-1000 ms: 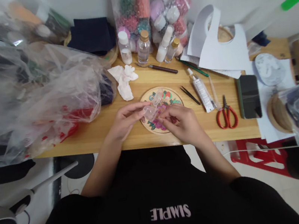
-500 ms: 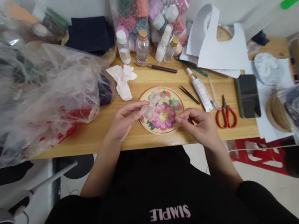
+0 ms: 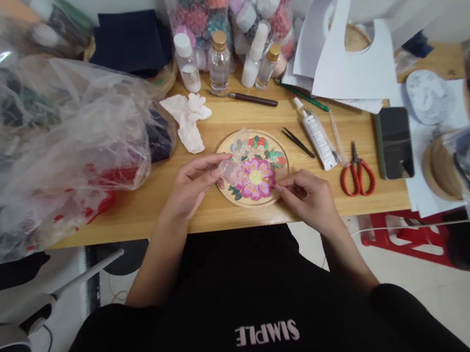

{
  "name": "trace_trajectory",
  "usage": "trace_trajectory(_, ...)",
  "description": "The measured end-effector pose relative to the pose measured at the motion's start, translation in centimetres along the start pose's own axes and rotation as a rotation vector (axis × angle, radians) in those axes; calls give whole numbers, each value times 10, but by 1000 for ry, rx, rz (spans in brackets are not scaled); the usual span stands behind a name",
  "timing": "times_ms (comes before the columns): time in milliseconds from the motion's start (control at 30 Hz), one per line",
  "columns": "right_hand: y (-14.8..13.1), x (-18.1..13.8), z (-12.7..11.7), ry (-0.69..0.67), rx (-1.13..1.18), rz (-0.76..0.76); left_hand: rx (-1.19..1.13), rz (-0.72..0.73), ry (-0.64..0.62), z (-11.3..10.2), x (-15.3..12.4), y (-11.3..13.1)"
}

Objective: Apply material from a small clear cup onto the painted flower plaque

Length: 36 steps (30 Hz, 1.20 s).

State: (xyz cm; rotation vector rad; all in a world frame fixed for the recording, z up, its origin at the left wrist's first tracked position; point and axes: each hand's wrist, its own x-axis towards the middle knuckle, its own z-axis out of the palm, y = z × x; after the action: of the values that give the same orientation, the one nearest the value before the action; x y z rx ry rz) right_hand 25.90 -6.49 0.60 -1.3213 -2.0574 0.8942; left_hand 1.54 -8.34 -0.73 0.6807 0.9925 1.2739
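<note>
On the table before me lies a round wooden board (image 3: 245, 201) with a purple-pink flower (image 3: 255, 179) that has a yellow centre, and green leaves and red shapes above it. My left hand (image 3: 192, 187) reaches over the board's left side, thumb and fingers closed on a translucent, pale pink film-like piece (image 3: 229, 172). At the flower's lower right edge is my right hand (image 3: 309, 195), with thumb and forefinger pinched together. Whatever sits in that pinch is too small to make out.
Black tweezers (image 3: 297, 142), a white tube (image 3: 319, 137), red-handled cutters (image 3: 357, 174) and a phone (image 3: 394, 143) lie to the right. Crumpled tissue (image 3: 188, 123), a dark-handled tool (image 3: 253, 99) and bottles (image 3: 220, 65) stand behind. A big plastic bag (image 3: 77, 135) covers the left.
The camera view has shifted slightly, so the table's things appear a little displaced. Both hands keep nearly the same pose at the board.
</note>
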Motion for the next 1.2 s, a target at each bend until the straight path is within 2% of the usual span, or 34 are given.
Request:
trace_trajectory(200, -1, 0, -1, -27, -20, 9, 22, -3, 19, -1, 0, -2)
trace_trajectory(600, -6, 2, -4, 9, 14, -4, 3, 8, 4, 0, 0, -1)
trace_trajectory(700, -18, 7, -4, 29, 40, -54, 4, 14, -2, -1, 1, -2)
trace_trajectory(933, -44, 30, 12, 12, -30, -309, -4, 19, -7, -1, 0, -2)
trace_trajectory(1067, -44, 36, 17, -26, -141, -320, -16, 21, -2, 1, 1, -1)
trace_trajectory(1200, -43, 37, 15, -102, -132, -297, -6, 16, 0, 1, 1, -1)
